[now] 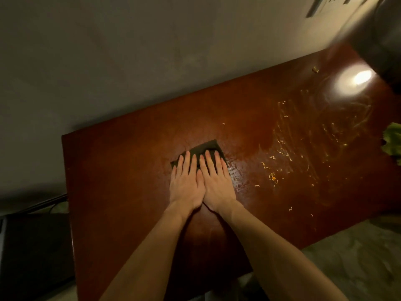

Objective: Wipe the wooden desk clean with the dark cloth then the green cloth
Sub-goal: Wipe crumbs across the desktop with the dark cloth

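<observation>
Two hands, our left hand (186,184) and right hand (217,183), are pressing straight-fingered on the dark cloth (206,147) at the middle of the wooden desk (119,170); the green cloth (393,141) is lying at its right edge.

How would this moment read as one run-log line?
left hand: flat on dark cloth; right hand: flat on dark cloth; wooden desk: crumbs at right; green cloth: right edge, untouched

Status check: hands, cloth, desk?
Both flat: left hand, right hand side by side, pressing dark cloth on wooden desk. Rightward: crumbs, smears unwiped. Untouched green cloth at right edge.
</observation>
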A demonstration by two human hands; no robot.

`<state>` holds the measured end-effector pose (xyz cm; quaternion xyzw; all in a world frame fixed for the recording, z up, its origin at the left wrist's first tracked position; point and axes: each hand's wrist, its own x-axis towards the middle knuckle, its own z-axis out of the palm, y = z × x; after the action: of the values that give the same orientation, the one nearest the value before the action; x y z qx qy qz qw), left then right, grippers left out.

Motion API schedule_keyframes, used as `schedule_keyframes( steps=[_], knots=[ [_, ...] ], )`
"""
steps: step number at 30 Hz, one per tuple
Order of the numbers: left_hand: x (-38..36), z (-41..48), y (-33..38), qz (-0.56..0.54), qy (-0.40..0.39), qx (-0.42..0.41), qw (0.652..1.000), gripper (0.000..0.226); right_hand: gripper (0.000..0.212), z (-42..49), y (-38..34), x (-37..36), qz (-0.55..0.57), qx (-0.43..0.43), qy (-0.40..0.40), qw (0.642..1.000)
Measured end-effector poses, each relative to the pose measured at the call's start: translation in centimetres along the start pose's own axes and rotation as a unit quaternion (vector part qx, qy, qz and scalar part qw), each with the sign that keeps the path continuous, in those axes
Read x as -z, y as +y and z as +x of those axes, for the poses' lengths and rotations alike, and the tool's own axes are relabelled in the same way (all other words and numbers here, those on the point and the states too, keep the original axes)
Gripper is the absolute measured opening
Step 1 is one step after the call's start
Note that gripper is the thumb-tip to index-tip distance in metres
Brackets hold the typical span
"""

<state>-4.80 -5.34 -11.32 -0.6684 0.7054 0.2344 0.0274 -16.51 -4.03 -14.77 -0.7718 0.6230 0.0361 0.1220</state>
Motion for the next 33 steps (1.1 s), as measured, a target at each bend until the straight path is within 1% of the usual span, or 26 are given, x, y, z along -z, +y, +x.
schedule_keyframes(
  steps=[3, 6, 8, 10, 12, 15, 16, 18, 21, 25, 27, 30, 33],
  knots=[
    [1.3, 4.3, -0.1, -0.004, 0.002, 0.009, 1.000, 0.059, 0.073, 4.8, 1.1, 1.1, -0.014, 0.023, -0.010, 1.000],
    [2.6, 9.1, -0.2, -0.007, -0.004, 0.006, 1.000, 0.059, 0.076, 9.5, 2.3, 2.3, -0.042, 0.014, -0.016, 0.999],
    [3.6, 12.1, 0.4, -0.021, -0.015, -0.011, 1.000, 0.059, 0.079, 11.6, 3.1, 3.1, -0.056, -0.021, -0.031, 0.998],
    [4.5, 14.7, 2.0, -0.037, -0.033, -0.037, 0.998, 0.060, 0.085, 12.8, 4.0, 3.6, -0.059, -0.080, -0.039, 0.994],
    [4.7, 16.5, 4.2, -0.038, -0.054, -0.070, 0.995, 0.061, 0.095, 12.9, 5.0, 3.9, -0.040, -0.140, -0.045, 0.988],
    [3.8, 17.2, 7.6, -0.025, -0.065, -0.113, 0.991, 0.065, 0.108, 11.6, 7.0, 4.0, -0.013, -0.193, -0.036, 0.980],
    [3.4, 17.0, 8.4, -0.028, -0.067, -0.124, 0.990, 0.066, 0.109, 10.9, 7.7, 4.2, -0.012, -0.202, -0.033, 0.979],
    [2.9, 16.3, 9.6, -0.037, -0.080, -0.149, 0.985, 0.065, 0.101, 9.3, 9.2, 4.4, -0.005, -0.209, -0.031, 0.977],
    [2.7, 14.8, 10.8, -0.035, -0.089, -0.173, 0.980, 0.059, 0.084, 7.1, 10.8, 4.3, -0.005, -0.196, -0.017, 0.980],
    [3.8, 12.9, 10.3, -0.027, -0.089, -0.167, 0.981, 0.056, 0.075, 5.8, 10.5, 4.8, -0.056, -0.150, -0.044, 0.986],
    [4.2, 11.5, 8.6, -0.022, -0.069, -0.161, 0.984, 0.055, 0.072, 4.8, 8.8, 5.1, -0.103, -0.101, -0.050, 0.988],
    [3.9, 7.7, 4.2, 0.007, -0.019, -0.134, 0.991, 0.050, 0.073, 2.0, 4.3, 3.9, -0.147, -0.022, -0.059, 0.987],
    [3.2, 3.0, -0.6, 0.042, 0.020, -0.120, 0.992, 0.045, 0.077, -1.4, -0.8, 2.1, -0.124, -0.012, -0.045, 0.991]
  ],
)
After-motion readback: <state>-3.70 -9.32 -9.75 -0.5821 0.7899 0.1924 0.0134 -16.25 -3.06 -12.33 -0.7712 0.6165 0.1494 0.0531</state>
